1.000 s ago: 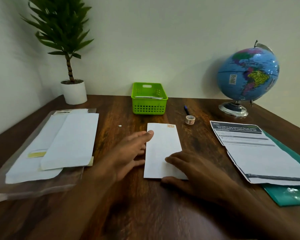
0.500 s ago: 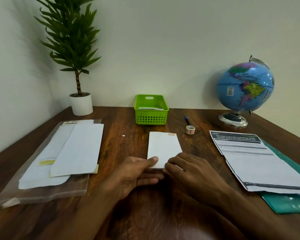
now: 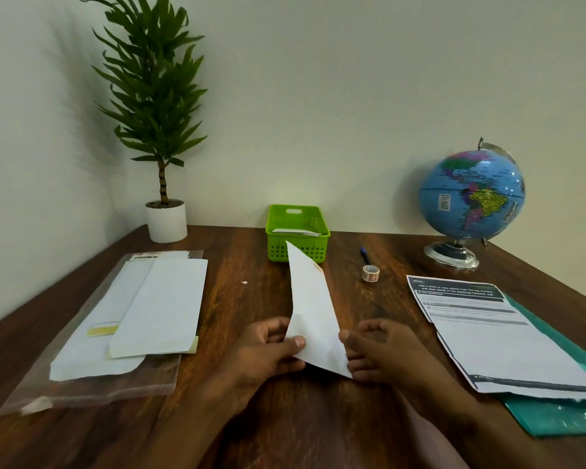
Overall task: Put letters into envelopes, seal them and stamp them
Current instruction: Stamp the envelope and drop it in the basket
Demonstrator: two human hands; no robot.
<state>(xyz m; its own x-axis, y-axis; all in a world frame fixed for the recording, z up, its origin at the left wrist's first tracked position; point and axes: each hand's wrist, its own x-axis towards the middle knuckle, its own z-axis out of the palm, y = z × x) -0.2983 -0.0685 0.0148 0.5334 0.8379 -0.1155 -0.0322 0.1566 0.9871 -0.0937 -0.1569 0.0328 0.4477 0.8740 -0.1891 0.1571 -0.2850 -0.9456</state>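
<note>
Envelope: the stamped envelope (image 3: 310, 309) is lifted off the surface (image 3: 251, 418) near the middle of its front edge, its near end held low and its far end raised.
Long axis: it runs away from the person, tipped up toward the green basket (image 3: 297, 235) at the back edge.
Left hand (image 3: 268, 353): thumb and fingers pinch the near-left corner.
Right hand (image 3: 383, 350): fingers pinch the near-right edge; both hands are equally close, 1 on each side.
Stamp: an orange patch shows near the far end.
Likely next move: a push straight forward along that axis would carry it into the basket.
Spare envelopes (image 3: 142, 309): at the left edge.
</note>
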